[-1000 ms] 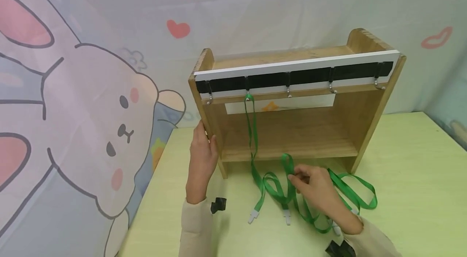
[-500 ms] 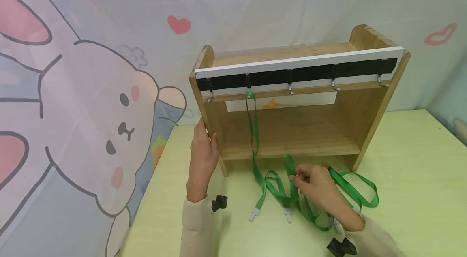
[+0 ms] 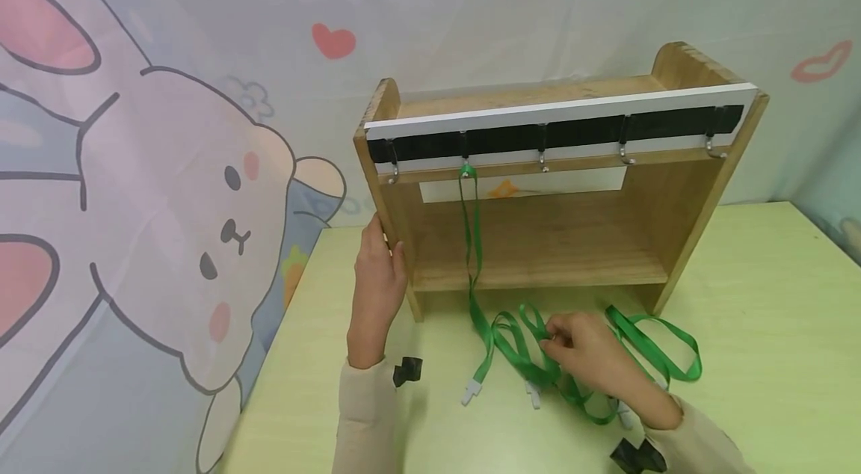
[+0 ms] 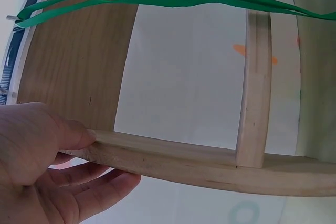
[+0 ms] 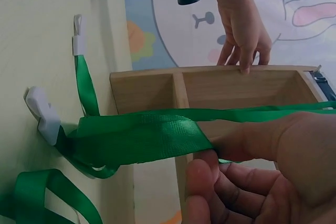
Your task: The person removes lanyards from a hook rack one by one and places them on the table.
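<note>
My left hand (image 3: 378,279) holds the left side panel of a small wooden shelf (image 3: 538,238). In the left wrist view the thumb lies on one face of that panel (image 4: 173,163) and the fingers go round the other. Just in front of the shelf, my right hand (image 3: 588,351) pinches a green lanyard (image 5: 142,137) between thumb and fingers. A second green lanyard (image 3: 468,235) hangs from the second hook from the left, its white clip (image 3: 471,392) down by the tabletop. Part of the pinched lanyard is hidden behind the right hand.
Several metal hooks (image 3: 543,161) line a black strip (image 3: 501,139) on the shelf's front. Another green lanyard (image 3: 662,354) lies looped on the pale table (image 3: 753,294) right of the right hand. A cartoon-printed cloth (image 3: 538,25) stands behind.
My right hand has come slightly down and toward me, and the pinched lanyard's upright loop has sunk and leaned left. The left hand stays on the panel; the head view has shifted slightly.
</note>
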Available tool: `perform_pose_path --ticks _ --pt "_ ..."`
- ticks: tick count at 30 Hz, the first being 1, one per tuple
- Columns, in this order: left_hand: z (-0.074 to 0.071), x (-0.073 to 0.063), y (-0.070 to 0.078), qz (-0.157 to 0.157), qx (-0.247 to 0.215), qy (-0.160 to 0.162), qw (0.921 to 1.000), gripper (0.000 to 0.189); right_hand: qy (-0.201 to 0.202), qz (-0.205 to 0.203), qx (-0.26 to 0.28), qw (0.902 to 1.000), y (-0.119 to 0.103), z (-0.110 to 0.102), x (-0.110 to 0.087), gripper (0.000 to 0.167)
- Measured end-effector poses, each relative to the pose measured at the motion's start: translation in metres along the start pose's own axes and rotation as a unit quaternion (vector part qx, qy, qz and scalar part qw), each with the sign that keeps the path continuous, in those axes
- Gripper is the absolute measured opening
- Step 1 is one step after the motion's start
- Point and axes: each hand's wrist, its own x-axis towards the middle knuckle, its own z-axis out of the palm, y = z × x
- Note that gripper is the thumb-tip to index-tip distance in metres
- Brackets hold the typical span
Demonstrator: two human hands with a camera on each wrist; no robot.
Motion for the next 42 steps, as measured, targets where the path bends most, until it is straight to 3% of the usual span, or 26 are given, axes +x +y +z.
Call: perform_pose_path --ticks 5,11,19,26,35,42 --pt "0.000 0.000 0.001 -0.002 -0.002 0.001 1.0000 0.053 -0.019 0.003 -0.019 0.9996 0.001 -0.003 -0.001 0.038" --pt "0.001 0.000 0.000 0.001 0.001 0.003 1.0000 0.052 -0.045 0.007 0.000 0.9990 0.000 0.000 0.001 0.033" --pt "0.002 0.001 -0.002 -0.009 -0.003 -0.003 0.9999 0.053 -0.008 0.024 0.037 0.9990 -0.001 0.019 0.018 0.037" --pt "0.001 0.001 -0.001 -0.006 -0.001 -0.002 1.0000 0.053 0.014 0.033 0.026 0.9990 0.002 0.030 0.030 0.042" --pt "0.000 0.001 -0.001 -0.005 -0.001 0.000 1.0000 0.053 0.036 0.054 0.002 0.9979 0.007 0.044 0.041 0.025" --pt "0.001 0.001 -0.001 -0.009 -0.008 -0.002 0.9999 0.053 0.034 0.066 -0.017 0.9971 0.012 0.052 0.045 0.043"
